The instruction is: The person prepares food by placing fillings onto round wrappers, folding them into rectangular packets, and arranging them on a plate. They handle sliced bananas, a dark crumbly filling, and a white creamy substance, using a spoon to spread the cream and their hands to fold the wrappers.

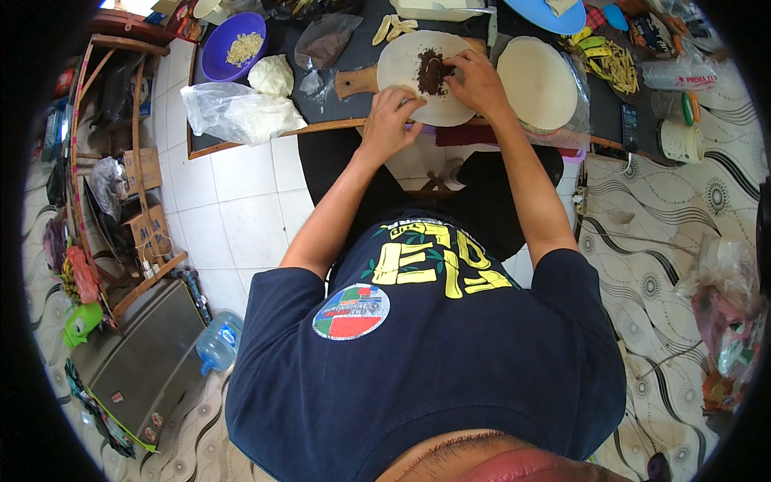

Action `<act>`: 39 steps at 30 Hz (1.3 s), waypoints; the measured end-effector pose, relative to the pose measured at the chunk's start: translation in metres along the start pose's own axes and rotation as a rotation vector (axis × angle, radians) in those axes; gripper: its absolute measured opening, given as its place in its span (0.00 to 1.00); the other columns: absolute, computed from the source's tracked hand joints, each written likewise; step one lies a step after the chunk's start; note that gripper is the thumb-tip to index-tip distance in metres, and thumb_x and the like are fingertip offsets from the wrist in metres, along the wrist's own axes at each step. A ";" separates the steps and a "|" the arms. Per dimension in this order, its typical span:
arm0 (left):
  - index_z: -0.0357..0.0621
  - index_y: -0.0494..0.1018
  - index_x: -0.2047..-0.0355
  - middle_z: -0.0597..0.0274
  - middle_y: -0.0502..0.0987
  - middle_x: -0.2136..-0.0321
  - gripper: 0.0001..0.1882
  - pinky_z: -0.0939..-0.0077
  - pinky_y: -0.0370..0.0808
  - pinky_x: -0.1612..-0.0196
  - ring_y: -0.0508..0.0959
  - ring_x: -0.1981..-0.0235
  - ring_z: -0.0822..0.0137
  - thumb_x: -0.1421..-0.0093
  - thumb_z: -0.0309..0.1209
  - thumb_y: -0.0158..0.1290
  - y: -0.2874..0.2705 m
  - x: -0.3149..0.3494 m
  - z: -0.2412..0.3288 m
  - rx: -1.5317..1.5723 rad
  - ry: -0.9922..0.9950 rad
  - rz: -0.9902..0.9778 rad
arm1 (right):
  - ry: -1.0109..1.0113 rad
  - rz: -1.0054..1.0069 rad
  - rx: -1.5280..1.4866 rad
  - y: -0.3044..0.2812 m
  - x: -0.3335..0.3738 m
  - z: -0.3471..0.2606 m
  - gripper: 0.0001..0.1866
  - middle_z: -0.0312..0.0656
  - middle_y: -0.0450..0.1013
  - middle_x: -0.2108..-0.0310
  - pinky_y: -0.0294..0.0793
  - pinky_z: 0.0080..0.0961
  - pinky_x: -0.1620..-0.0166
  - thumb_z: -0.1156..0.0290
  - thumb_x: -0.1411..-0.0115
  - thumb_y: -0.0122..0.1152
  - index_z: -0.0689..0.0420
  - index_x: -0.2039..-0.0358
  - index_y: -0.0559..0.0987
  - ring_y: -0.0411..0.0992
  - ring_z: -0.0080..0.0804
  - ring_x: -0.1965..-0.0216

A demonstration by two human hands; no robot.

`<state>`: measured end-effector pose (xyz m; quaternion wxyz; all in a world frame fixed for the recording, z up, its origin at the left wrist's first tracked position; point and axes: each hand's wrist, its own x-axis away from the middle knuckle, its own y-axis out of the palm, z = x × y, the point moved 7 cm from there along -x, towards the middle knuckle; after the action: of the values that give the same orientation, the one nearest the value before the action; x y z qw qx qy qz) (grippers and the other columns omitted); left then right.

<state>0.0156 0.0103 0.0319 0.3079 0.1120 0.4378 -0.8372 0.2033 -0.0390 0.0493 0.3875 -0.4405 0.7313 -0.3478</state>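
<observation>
A thin, pale round wrapper sheet (400,60) lies over a wooden board whose handle (357,82) points left. Dark brown sprinkles (432,72) form a loose heap at its middle. My right hand (479,87) reaches in from the right, its bent fingers and thumb around the heap's right end. At the sheet's near left edge, my left hand (389,124) has its fingers curled over the rim with the thumb closer to me. To the right rests a stack of similar round wrapper sheets (536,84) on clear plastic. Pale yellow banana pieces (393,30) lie beyond the board.
Left on the dark table are a purple bowl (218,52) of pale shreds, a white dough lump (272,76), a bag of white powder (241,114) and a bag of brown sprinkles (328,40). Banana peels (614,64), a phone (629,127) and plastic cups (679,74) are right.
</observation>
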 end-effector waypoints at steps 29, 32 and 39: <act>0.48 0.83 0.65 0.64 0.78 0.63 0.09 0.62 0.70 0.52 0.76 0.55 0.57 0.48 0.24 0.63 -0.004 -0.012 0.000 0.052 -0.067 0.130 | -0.065 -0.227 -0.188 -0.003 -0.007 -0.034 0.07 0.49 0.82 0.68 0.79 0.40 0.56 0.71 0.43 0.65 0.57 0.65 0.87 0.80 0.49 0.65; 0.47 0.83 0.65 0.64 0.78 0.64 0.09 0.62 0.70 0.53 0.76 0.55 0.57 0.48 0.24 0.63 -0.010 -0.019 0.004 0.036 -0.068 0.123 | 0.014 -0.248 -0.248 -0.009 -0.008 -0.034 0.08 0.49 0.82 0.68 0.79 0.38 0.57 0.71 0.43 0.66 0.57 0.64 0.87 0.80 0.49 0.64; 0.41 0.82 0.64 0.56 0.80 0.69 0.10 0.60 0.73 0.58 0.78 0.61 0.52 0.48 0.28 0.66 -0.011 -0.040 -0.002 0.020 -0.058 0.097 | 0.101 -0.164 -0.386 -0.012 -0.004 -0.016 0.11 0.49 0.82 0.67 0.78 0.36 0.56 0.69 0.41 0.63 0.58 0.60 0.86 0.81 0.49 0.64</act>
<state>0.0400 0.0333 0.0568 0.3595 0.1121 0.4146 -0.8285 0.1945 -0.0369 0.0677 0.2294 -0.5464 0.7645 -0.2535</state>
